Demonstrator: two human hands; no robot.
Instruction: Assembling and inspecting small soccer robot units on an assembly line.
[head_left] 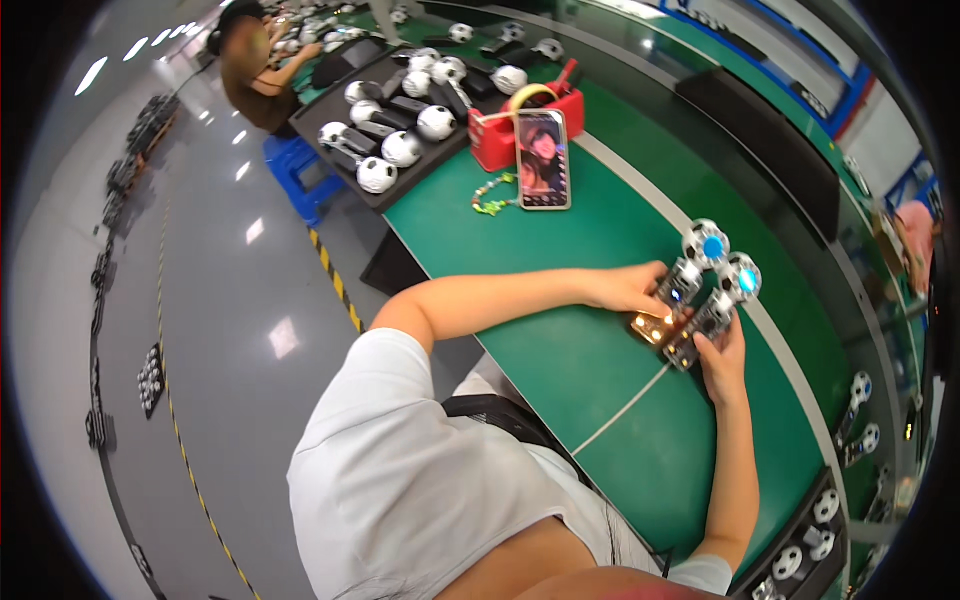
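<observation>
"What are the hands doing?"

"Both are grasping. The left hand (622, 288) has its thumb across the lower part of one ball-headed device (680, 286), and the right hand (725, 362) grips a second device (712, 318) near its lower end."

"How do the two pieces lie?"

"Side by side over the green table (640, 450), slanting, heads pointing away from the person. Each head shows a bright blue face (whether the two touch, I can't tell), and warm light glows at the lower end of the left one."

"And beyond them?"

"A phone (544, 165) leans against a red tape dispenser (490, 150), with a beaded strap (490, 205) beside it. Past that, a black tray (425, 165) carries many more ball-headed pieces, patterned like footballs."

"Anything further out?"

"A blue stool (287, 155) by the far tray, and a co-worker (258, 100) in a dark cap. At lower right, another dark tray (800, 529) holds more football heads."
</observation>
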